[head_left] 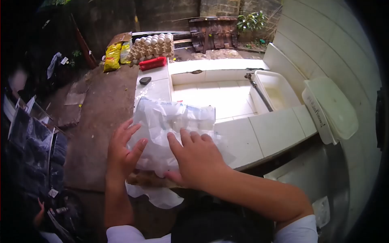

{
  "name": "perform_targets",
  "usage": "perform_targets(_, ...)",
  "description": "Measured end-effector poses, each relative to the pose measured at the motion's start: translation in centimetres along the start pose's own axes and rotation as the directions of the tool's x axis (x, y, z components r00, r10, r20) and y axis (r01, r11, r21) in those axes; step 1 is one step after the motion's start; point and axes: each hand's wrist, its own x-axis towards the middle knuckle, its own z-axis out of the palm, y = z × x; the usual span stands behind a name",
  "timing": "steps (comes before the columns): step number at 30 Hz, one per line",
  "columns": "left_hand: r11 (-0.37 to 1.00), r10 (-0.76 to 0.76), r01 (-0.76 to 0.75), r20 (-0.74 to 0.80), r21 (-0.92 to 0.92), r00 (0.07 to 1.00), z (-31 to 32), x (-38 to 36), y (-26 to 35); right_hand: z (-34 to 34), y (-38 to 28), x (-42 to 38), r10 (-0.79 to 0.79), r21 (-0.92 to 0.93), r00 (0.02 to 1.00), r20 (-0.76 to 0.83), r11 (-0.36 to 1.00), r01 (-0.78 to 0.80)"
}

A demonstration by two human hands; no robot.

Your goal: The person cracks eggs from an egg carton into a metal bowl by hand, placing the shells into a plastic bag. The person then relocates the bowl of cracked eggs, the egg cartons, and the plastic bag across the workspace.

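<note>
A crumpled, translucent white plastic bag with faint blue print lies over the near left corner of the tiled ledge, and part of it hangs below the edge. My left hand is at the bag's left side, its fingers apart. Across the bag's near middle rests my right hand, palm down with the fingers spread. Neither hand is closed round the plastic.
Behind the bag is a white tiled basin with a metal pipe and a white tub. A lidded container stands right. A red object, dark block and egg trays lie back left.
</note>
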Motion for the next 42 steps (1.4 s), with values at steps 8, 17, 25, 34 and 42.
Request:
perform_targets(8,-0.261,0.766,0.17,-0.096,-0.95,0.635,1.4,1.1,7.0,-1.1,5.4,-10.5,0.248,0.343,0.884,-0.397,0.933,-0.107)
perform_targets(17,0.306,0.883,0.686,0.466,-0.66,0.055,15.2,-8.0,18.0,-3.5,4.8,-46.1,0.784,0.524,-0.209,-0.584,0.168,-0.835)
perform_targets(25,0.741,0.537,0.632,0.766,-0.227,-0.354,28.3,-20.1,30.6,3.9,-4.8,-85.3,0.432,0.518,-0.782,-0.45,-0.587,-0.622)
perform_targets(34,0.861,0.332,0.484,0.895,-0.159,-0.297,44.4,-41.1,45.9,12.3,-9.4,-92.0,0.702,0.851,-0.501,0.505,-0.501,0.157)
perform_targets(42,0.843,0.493,0.31,0.862,-0.439,-0.12,40.8,-40.2,47.9,9.8,-10.2,-88.7,0.683,0.876,-0.557,0.472,-0.431,0.214)
